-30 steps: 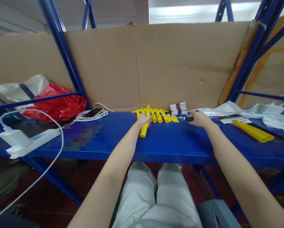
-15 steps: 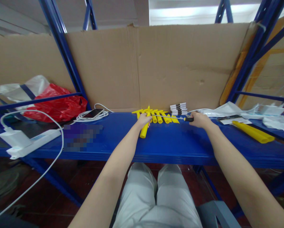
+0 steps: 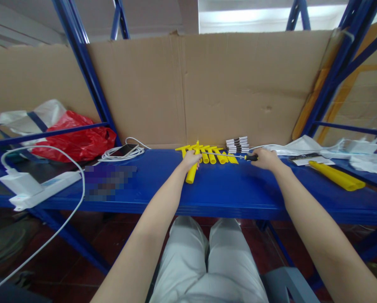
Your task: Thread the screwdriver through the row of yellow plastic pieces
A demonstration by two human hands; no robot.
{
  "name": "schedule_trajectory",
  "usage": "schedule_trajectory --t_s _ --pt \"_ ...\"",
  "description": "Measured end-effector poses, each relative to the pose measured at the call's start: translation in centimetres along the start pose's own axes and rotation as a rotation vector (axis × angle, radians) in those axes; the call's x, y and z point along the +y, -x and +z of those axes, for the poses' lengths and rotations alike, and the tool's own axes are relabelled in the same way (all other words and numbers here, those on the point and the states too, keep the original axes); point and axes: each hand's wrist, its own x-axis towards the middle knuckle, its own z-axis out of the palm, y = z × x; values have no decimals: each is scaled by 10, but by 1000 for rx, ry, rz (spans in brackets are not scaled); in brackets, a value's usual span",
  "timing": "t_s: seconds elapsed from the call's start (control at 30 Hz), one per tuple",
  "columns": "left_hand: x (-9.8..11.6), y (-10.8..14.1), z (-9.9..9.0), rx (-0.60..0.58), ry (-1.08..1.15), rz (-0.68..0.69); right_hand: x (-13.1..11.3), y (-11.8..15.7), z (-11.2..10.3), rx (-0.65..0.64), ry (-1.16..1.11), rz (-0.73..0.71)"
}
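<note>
My left hand (image 3: 192, 158) is closed around a yellow tube-like piece (image 3: 191, 174) with a crosspiece at its far end. In my right hand (image 3: 264, 159) is the black handle of a screwdriver (image 3: 250, 157). Its long thin shaft points left and reaches the yellow piece at my left fingers; the tip is hidden there. Behind the shaft lies a row of several similar yellow pieces (image 3: 212, 158), some with crossbars. A stack of small white packs with black bands (image 3: 237, 144) sits behind the row's right end.
Blue shelf (image 3: 232, 189) backed by cardboard (image 3: 226, 88). At left are a red plastic bag (image 3: 78, 136), a phone (image 3: 124, 150) on a coiled white cable and a power strip (image 3: 54, 187). Long yellow tubes (image 3: 336, 176) and white plastic packaging (image 3: 298, 146) lie at right.
</note>
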Motion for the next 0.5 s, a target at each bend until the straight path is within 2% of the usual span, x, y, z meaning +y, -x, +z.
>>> schedule_trajectory --t_s 0.17,0.5 --pt "-1 -1 1 -11 -13 2 0 0 -1 0 -16 42" --pt "-1 -2 0 -6 -26 -6 -1 -1 1 2 -31 25"
